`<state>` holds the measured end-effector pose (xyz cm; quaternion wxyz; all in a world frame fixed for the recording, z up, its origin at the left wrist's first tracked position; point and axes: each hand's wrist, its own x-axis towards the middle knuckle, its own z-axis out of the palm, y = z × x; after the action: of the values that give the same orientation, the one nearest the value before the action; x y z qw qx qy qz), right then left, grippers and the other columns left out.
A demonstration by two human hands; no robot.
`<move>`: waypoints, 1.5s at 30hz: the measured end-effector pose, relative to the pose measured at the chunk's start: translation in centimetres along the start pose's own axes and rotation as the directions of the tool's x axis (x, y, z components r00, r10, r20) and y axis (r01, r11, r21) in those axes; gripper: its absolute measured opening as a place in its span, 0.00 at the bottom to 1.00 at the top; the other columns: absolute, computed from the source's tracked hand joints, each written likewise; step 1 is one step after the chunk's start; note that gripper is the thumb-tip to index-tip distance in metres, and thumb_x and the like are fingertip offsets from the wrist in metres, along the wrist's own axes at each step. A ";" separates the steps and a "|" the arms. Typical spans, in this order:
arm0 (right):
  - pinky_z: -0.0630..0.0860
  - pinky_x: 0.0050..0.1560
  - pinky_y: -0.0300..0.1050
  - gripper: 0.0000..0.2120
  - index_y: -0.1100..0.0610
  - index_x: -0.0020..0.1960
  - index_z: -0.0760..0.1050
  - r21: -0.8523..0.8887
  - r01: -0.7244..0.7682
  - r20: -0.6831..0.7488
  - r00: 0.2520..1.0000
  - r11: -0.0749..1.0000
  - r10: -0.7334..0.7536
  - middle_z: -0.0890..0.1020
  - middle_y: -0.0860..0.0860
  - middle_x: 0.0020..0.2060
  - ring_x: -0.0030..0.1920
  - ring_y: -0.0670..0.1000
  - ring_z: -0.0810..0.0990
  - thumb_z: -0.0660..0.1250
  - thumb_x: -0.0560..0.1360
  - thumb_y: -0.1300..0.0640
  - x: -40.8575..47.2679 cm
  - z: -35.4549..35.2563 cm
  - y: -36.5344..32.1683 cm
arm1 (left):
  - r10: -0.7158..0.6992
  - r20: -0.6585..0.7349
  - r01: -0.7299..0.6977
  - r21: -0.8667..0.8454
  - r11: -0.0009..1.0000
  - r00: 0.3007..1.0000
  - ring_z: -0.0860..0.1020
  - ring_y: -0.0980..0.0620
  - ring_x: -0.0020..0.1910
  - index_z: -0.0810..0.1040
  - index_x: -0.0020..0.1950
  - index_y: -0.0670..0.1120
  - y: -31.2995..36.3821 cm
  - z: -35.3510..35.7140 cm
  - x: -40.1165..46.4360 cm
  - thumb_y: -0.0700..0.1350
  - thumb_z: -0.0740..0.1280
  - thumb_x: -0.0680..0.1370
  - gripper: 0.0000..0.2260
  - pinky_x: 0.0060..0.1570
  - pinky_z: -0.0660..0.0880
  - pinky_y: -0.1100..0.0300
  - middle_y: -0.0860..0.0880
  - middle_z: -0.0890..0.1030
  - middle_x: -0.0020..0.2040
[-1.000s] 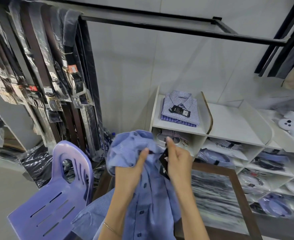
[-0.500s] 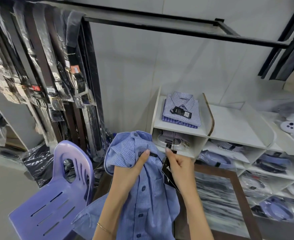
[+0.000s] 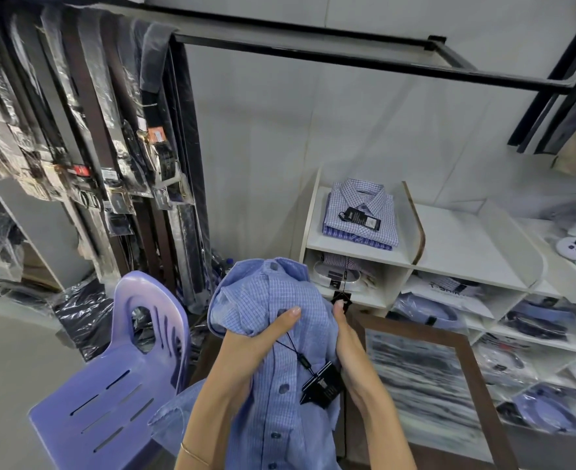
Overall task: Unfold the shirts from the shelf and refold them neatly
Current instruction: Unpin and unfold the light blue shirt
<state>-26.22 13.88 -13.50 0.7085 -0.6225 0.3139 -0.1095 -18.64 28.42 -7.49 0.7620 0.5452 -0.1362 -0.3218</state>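
at nine o'clock in the view, belts (image 3: 86, 137) in clear sleeves hang in a row from a dark rail (image 3: 347, 59), kept high so they drape full length. below them, toward seven o'clock, a lilac plastic chair (image 3: 110, 378) stands just beside the person, its seat bare.

at six o'clock the blue checked shirt (image 3: 273, 334) is held up in front of the body rather than laid flat, probably so its weight lets the front hang open while the top is sorted out. the left hand (image 3: 249, 347) grips a bunch of cloth near the collar, thumb pressed over the placket, which keeps the button line facing the person. a black price tag (image 3: 322, 385) dangles on its cord down the shirt front. the right hand (image 3: 351, 347) holds the shirt's other edge, thumb up; its fingers are hidden behind the cloth, so how far they curl i cannot tell. the two hands sit close together, with the shirt between them.

by my reading the shirt is off the shelf and partly unfolded, not yet refolded.

at two o'clock a white shelf unit (image 3: 449, 245) carries a folded checked shirt (image 3: 361, 212) in its top left bay, collar upward. bagged shirts (image 3: 429, 310) fill the lower bays. at four o'clock a dark-framed worktop (image 3: 462, 368) lies beside the right forearm, a likely place for the folding.
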 end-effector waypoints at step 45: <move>0.75 0.35 0.32 0.09 0.59 0.49 0.83 -0.446 0.492 -0.265 0.725 0.748 -0.635 0.85 0.50 0.38 0.37 0.44 0.81 0.70 0.74 0.54 -15.8 -28.3 -25.0 | 0.106 0.553 -0.499 0.630 0.595 0.826 0.79 0.57 0.46 0.82 0.47 0.45 16.3 16.1 5.7 0.52 0.67 0.76 0.12 0.51 0.71 0.66 0.48 0.83 0.44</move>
<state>-49.07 -5.53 14.36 0.4393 -0.7664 0.2582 -0.3911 -17.79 16.08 12.56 0.4546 0.6850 -0.5269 -0.2158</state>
